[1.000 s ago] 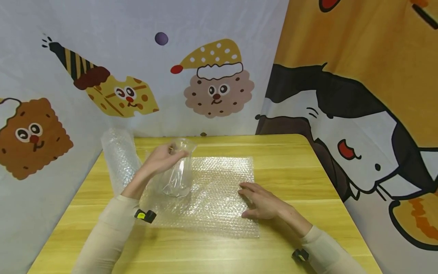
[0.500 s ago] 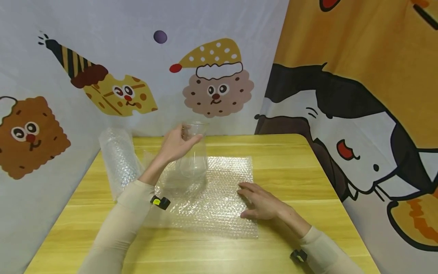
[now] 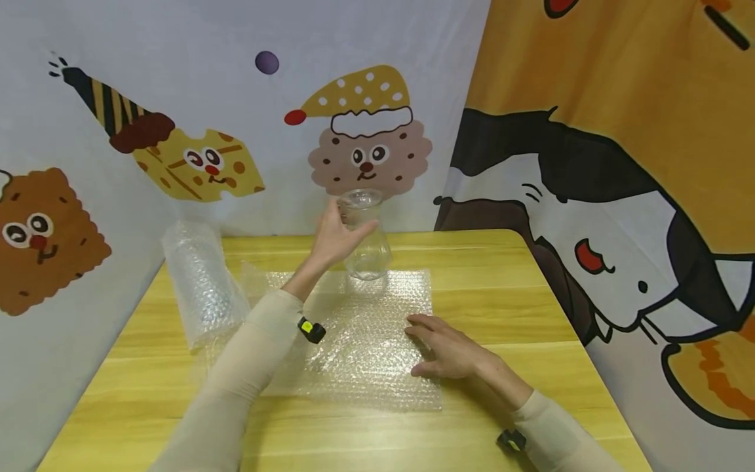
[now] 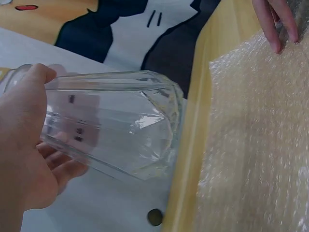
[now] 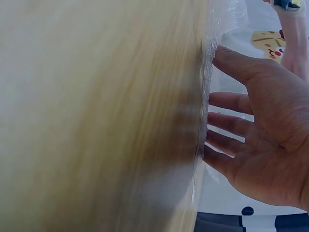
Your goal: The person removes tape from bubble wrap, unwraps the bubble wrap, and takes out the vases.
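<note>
In the head view my left hand grips a clear glass vase around its upper part, thumb on the near side. The vase is held up, rim at the top, its base overlapping the far edge of a flat bubble wrap sheet. In the left wrist view the vase's angular, faceted body extends beyond my fingers. My right hand rests its fingertips on the sheet's right side. The right wrist view shows those fingers spread and fairly straight, thumb apart, at the bubble wrap.
A roll of bubble wrap lies at the left of the wooden table, beside the sheet. A cartoon-printed cloth hangs behind the table's back edge, and another orange one hangs along the right side.
My left hand has lifted the vase off the left part of the bubble wrap and carried it up, back and to the right. My right hand stays in place on the sheet.
</note>
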Tool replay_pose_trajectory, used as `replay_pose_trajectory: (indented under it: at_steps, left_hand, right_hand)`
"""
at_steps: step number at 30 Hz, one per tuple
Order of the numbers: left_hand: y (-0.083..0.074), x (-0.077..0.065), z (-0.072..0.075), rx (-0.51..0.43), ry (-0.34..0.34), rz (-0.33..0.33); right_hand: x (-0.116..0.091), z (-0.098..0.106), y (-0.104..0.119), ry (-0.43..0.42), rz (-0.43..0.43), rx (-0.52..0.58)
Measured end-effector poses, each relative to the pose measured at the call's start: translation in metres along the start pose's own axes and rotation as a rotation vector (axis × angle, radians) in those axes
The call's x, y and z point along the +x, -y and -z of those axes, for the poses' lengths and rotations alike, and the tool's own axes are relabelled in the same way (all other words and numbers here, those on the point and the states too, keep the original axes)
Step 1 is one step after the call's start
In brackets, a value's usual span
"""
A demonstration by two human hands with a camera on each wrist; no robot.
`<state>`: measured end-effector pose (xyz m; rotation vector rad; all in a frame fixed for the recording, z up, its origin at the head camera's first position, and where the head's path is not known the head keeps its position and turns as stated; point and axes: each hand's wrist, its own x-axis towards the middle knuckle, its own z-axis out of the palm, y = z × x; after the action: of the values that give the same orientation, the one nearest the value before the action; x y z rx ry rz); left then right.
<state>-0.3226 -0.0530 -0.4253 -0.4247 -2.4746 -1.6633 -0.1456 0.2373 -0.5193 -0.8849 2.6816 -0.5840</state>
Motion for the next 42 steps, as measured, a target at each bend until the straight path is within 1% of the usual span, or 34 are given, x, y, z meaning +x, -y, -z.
replay_pose_trajectory:
  at_steps: [4,6,9,13,18,21,27,33,42]
  left_hand:
    - [0.004,0.011,-0.019,-0.017,-0.045,0.007]
    - [0.006,0.016,-0.027,-0.010,-0.061,0.006]
    - [0.009,0.023,-0.037,0.013,-0.081,-0.019]
    - [0.013,0.029,-0.048,0.058,-0.101,-0.050]
    - [0.019,0.033,-0.059,0.088,-0.099,-0.052]
    - [0.022,0.035,-0.066,0.088,-0.087,-0.045]
    - [0.027,0.040,-0.077,0.125,-0.064,-0.004]
    - [0.033,0.043,-0.084,0.122,-0.078,0.015]
    - [0.041,0.046,-0.093,0.125,-0.083,0.000]
  right_hand:
    - [-0.002,0.000,0.000,0.004,0.001,0.008]
    - [-0.002,-0.001,0.000,0.005,0.002,0.008]
    - [-0.002,-0.001,-0.001,0.003,0.001,0.004]
    - [-0.001,-0.001,-0.001,0.001,0.004,0.005]
    - [0.000,-0.002,-0.001,0.005,-0.001,0.005]
    - [-0.001,-0.002,0.000,-0.001,-0.006,0.003]
    - [0.000,0.000,0.001,0.000,-0.005,-0.002]
    - [0.001,0.001,0.001,0.008,-0.009,-0.004]
    - [0.000,0.001,0.002,0.009,-0.010,-0.007]
